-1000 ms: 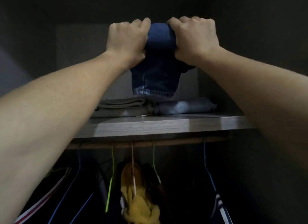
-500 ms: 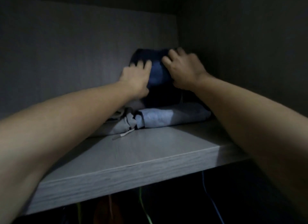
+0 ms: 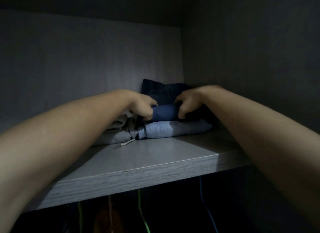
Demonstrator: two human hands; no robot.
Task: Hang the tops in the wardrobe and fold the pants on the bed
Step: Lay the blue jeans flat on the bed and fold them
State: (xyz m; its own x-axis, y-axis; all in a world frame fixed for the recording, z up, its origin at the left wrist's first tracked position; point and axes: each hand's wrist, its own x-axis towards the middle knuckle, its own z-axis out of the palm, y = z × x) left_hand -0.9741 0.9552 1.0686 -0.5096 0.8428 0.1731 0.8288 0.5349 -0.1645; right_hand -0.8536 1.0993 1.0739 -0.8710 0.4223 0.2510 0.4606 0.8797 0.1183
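Fingers (image 3: 148, 115) of both hands (image 3: 142, 104) (image 3: 188, 101) seemingly grip the folded jeans (image 3: 164, 112) between them.

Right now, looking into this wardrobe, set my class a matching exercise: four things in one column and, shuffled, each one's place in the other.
Things
1 blue jeans
2 grey pants
3 drawstring end
4 green hanger

Places
A below the shelf
B on the bare shelf board, in front of the pile
C gripped between left hand and right hand
D directly beneath the jeans

Pairs: 1-C, 2-D, 3-B, 4-A
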